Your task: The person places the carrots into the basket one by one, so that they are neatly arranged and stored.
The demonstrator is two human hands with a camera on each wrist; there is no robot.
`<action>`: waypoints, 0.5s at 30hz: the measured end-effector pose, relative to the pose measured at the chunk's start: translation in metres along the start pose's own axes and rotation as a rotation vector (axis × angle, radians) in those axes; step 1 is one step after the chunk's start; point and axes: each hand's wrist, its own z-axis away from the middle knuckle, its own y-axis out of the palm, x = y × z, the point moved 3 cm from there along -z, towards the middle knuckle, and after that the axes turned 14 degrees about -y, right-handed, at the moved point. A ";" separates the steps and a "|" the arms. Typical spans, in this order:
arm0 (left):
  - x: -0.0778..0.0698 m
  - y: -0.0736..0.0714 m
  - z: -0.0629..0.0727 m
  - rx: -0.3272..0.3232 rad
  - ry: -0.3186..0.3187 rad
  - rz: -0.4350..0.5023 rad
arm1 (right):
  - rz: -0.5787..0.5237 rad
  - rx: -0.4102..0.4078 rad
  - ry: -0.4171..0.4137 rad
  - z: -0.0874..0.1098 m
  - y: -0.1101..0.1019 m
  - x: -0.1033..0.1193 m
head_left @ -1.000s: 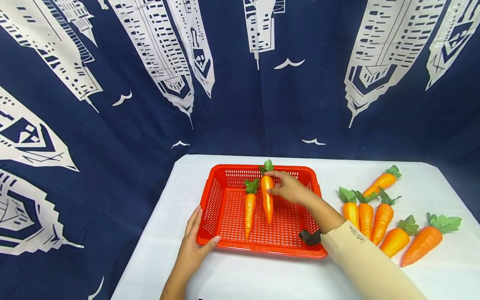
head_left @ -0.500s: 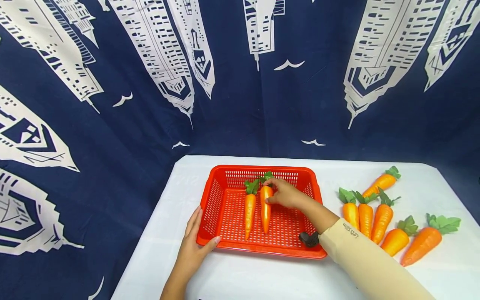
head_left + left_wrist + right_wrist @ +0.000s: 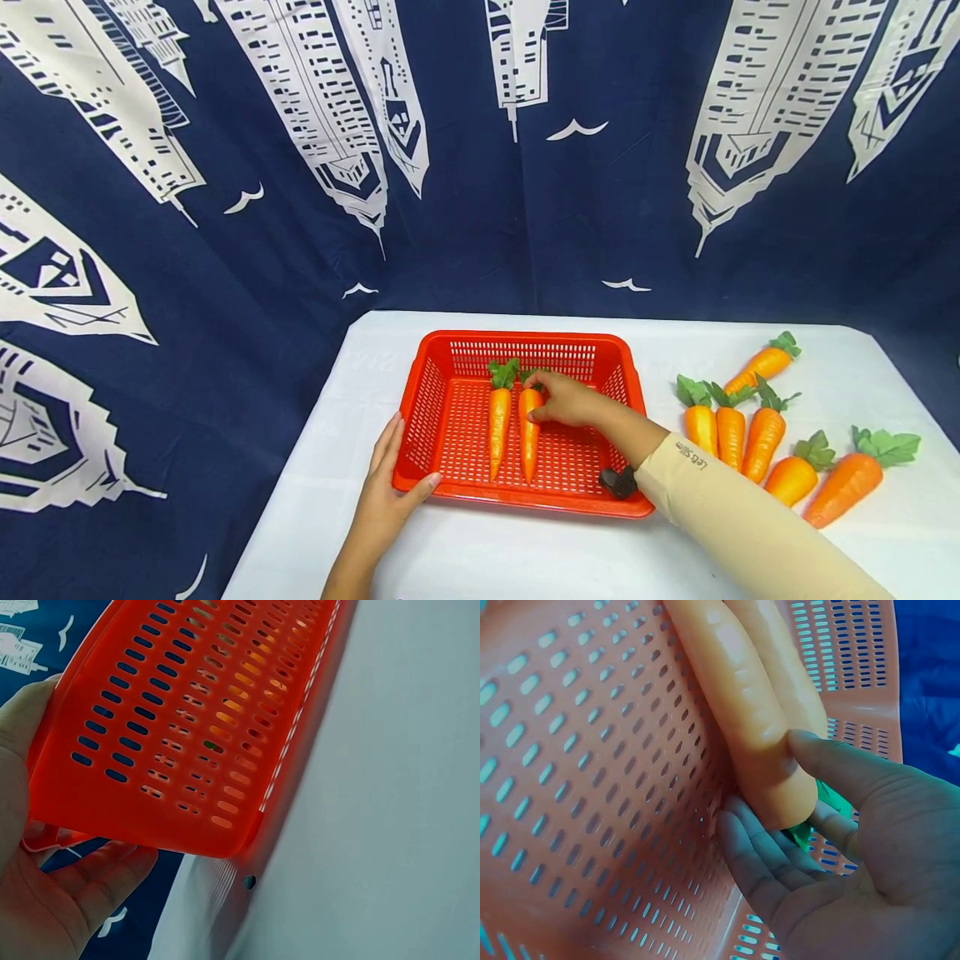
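A red perforated plastic basket [image 3: 521, 337] sits on the white-covered table. My left hand [image 3: 384, 493] holds its near left corner, thumb at the front rim and fingers along the side wall; the left wrist view shows thumb and fingers around the corner [image 3: 142, 825]. Inside the basket, my right hand [image 3: 566, 402] grips an orange carrot [image 3: 529, 446] near its leafy top. In the right wrist view, the thumb presses this carrot [image 3: 754, 720] and the fingers reach beneath its thick end. A second carrot [image 3: 498, 425] lies parallel on its left, green leaves toward the back.
Several more carrots [image 3: 765, 437] with green leaves lie on the table right of the basket, partly behind the beige sleeve [image 3: 742, 508]. A small black object [image 3: 617, 482] shows below the right forearm. A navy curtain [image 3: 480, 233] with white buildings hangs behind the table.
My right hand has brought its carrot down and toward the near side of the basket, alongside the other carrot. The left hand has stayed at the corner.
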 end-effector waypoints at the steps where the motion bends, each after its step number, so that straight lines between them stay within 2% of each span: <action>1: 0.000 0.000 0.000 -0.004 0.002 -0.004 | 0.001 0.003 -0.001 0.000 0.001 0.000; 12: 0.001 0.000 0.000 -0.023 0.012 -0.017 | -0.025 0.021 -0.023 0.003 -0.003 0.000; 15: 0.001 0.000 0.000 -0.026 0.007 -0.019 | -0.018 0.005 -0.029 0.004 -0.007 0.001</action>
